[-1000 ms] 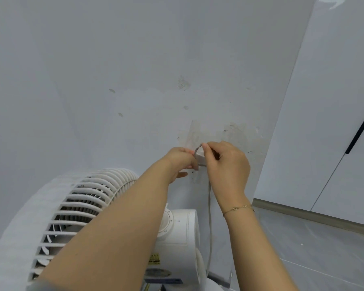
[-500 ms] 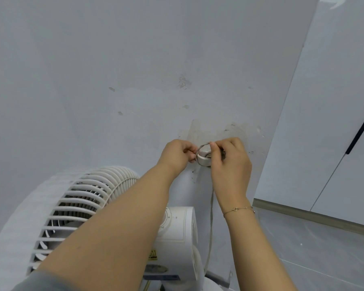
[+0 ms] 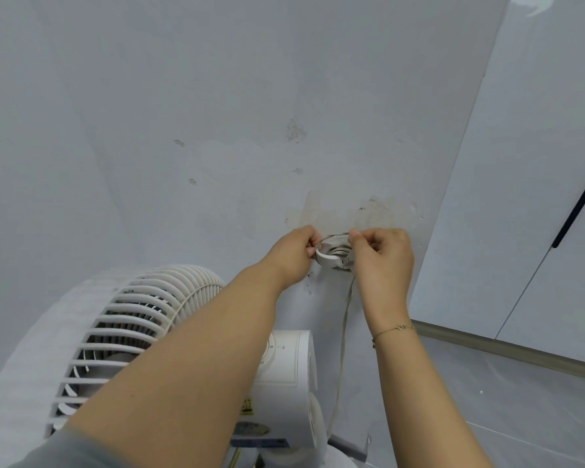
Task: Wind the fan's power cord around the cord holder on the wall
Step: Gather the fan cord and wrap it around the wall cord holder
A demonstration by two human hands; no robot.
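Winding is under way: both hands work at the round white cord holder (image 3: pixel 331 256) on the wall (image 3: pixel 217 130), above and behind the fan (image 3: pixel 142 332). The left hand (image 3: pixel 293 256) pinches the power cord (image 3: pixel 343 332) at the holder's left edge; the right hand (image 3: pixel 382 255) pinches it at the top — turns already lie in the groove. The remainder hangs down toward the fan. Next, likely another loop, kept taut.

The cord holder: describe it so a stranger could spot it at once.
On the grey wall, just above and right of the white fan, find the stained patch. Beneath it, between the left hand and right hand, sits the cord holder, the only white ring wrapped with power cord.
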